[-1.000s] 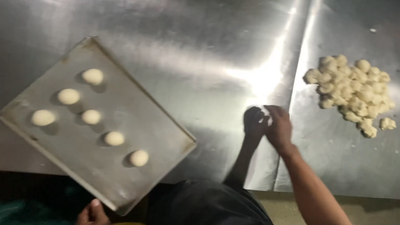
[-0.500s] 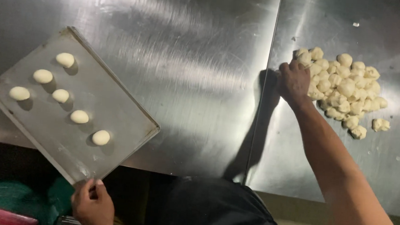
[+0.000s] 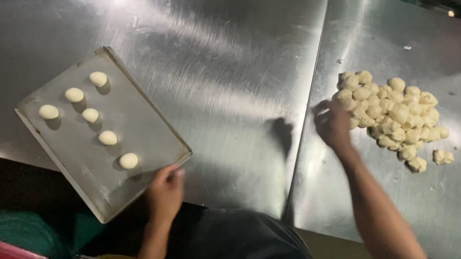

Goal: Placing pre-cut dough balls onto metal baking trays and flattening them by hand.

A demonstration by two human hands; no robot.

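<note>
A pile of small pale dough pieces (image 3: 393,116) lies on the right steel table. My right hand (image 3: 331,124) hovers at the pile's left edge, blurred, fingers curled; whether it holds a piece is unclear. A grey metal baking tray (image 3: 132,122) sits tilted over the front edge of the left table and carries several round dough balls (image 3: 89,114). My left hand (image 3: 165,190) rests against the tray's near right edge, fingers touching its rim.
Two stainless steel tabletops (image 3: 219,63) meet at a seam right of centre. One loose dough lump (image 3: 443,156) lies at the pile's right. A green and red object (image 3: 8,241) sits low at the bottom left, below the table edge.
My right hand went from the table seam out to the dough pile and is drawing back at its left edge. My left hand rose to the tray's rim.
</note>
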